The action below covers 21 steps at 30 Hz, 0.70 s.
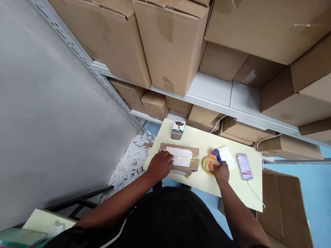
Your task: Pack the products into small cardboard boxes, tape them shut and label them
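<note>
On the pale table (211, 140) lies a small cardboard box (194, 167) with white paper on top and clear tape across it and over its right end. My left hand (160, 165) presses on the left part of this box, its fingers bent over the paper. In my right hand (222, 171) is a tape dispenser (213, 157), orange and blue, carrying a roll of yellowish tape. The dispenser is just right of the box, with a gap between them. My right fingers are wrapped round it and partly hidden.
A small green open carton (178, 131) stands at the table's back left. White paper (227, 157) and a blurred-out phone (244, 166) with a cable lie at right. Shelves of cartons (168, 41) rise behind. Shredded paper (129, 159) covers the floor at left; an open carton (289, 212) is at right.
</note>
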Each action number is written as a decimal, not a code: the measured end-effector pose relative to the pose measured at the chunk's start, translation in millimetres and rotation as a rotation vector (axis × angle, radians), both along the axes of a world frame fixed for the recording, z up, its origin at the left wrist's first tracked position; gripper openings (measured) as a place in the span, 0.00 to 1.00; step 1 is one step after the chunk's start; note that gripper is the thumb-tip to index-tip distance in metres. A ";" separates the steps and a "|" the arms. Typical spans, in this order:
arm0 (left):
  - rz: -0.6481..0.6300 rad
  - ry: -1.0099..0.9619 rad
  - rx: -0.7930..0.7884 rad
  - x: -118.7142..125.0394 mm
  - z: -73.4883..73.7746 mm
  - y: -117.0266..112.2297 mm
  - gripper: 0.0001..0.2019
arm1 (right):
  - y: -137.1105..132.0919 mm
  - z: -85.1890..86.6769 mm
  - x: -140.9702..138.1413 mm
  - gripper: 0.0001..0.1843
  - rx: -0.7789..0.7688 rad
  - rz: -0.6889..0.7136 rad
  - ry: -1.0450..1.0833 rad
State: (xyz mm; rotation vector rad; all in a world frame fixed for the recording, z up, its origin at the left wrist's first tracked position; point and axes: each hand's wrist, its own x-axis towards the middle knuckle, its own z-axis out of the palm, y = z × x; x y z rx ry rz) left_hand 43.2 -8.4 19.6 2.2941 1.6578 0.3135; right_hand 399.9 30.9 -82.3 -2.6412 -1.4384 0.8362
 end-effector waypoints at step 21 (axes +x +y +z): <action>0.237 -0.658 -0.285 -15.0 -49.4 11.7 0.09 | -15.8 112.5 -117.5 0.44 0.591 1.017 -0.090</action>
